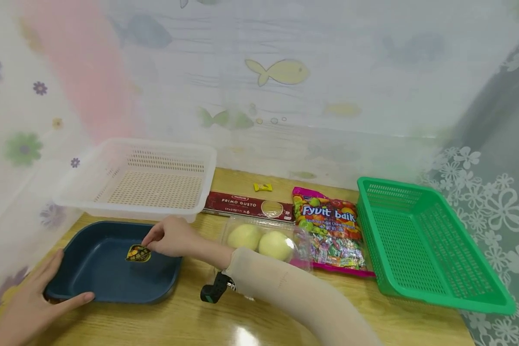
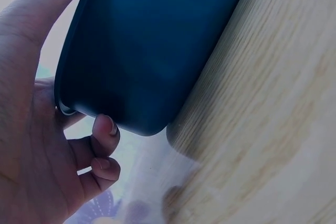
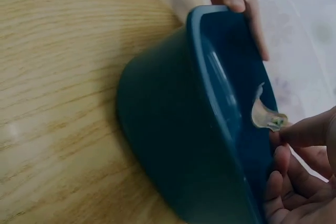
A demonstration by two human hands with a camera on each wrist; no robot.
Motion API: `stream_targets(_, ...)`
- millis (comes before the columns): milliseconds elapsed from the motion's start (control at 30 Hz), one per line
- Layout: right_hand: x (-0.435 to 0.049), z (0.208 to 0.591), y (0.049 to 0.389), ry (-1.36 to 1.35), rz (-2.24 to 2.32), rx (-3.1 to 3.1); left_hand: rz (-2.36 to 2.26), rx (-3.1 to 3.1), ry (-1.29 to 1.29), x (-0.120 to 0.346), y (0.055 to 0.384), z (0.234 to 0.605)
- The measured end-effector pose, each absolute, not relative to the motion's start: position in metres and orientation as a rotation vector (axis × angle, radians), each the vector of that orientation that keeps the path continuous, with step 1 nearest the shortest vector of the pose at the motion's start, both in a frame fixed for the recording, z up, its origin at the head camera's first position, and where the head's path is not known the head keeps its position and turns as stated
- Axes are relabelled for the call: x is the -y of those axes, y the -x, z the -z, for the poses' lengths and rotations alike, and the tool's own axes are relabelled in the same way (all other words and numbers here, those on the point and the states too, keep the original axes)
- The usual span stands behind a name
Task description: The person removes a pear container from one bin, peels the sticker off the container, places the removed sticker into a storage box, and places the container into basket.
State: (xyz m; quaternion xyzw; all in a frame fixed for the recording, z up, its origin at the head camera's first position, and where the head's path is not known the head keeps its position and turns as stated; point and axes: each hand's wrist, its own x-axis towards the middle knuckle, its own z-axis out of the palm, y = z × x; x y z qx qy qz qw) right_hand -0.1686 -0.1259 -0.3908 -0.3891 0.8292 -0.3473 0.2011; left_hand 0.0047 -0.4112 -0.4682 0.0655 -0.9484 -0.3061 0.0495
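Left hand (image 1: 33,302) grips basin (image 1: 97,269), right hand (image 1: 171,236) pinches sticker (image 1: 137,253); right wrist reveals its curl.

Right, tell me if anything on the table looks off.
Two small things: a lone yellow-wrapped piece lies loose behind the spaghetti pack, outside any bag; and the sticker pinched by the right hand at the blue basin is curled, not flat. No spill shows.

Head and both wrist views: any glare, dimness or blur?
Head: white glare on the table near the bottom edge; left wrist: dim, bluish, the basin dark; right wrist: also dim, bright streak inside the basin, print on the label in the right hand too soft to read.
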Motion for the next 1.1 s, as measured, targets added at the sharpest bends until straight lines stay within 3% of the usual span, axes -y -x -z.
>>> stream_targets(1100,0.1332,0.3876,0.1633,1.056,1.089,-2.289,0.994,2.909,-0.221,0.4134,0.0004,0.4679)
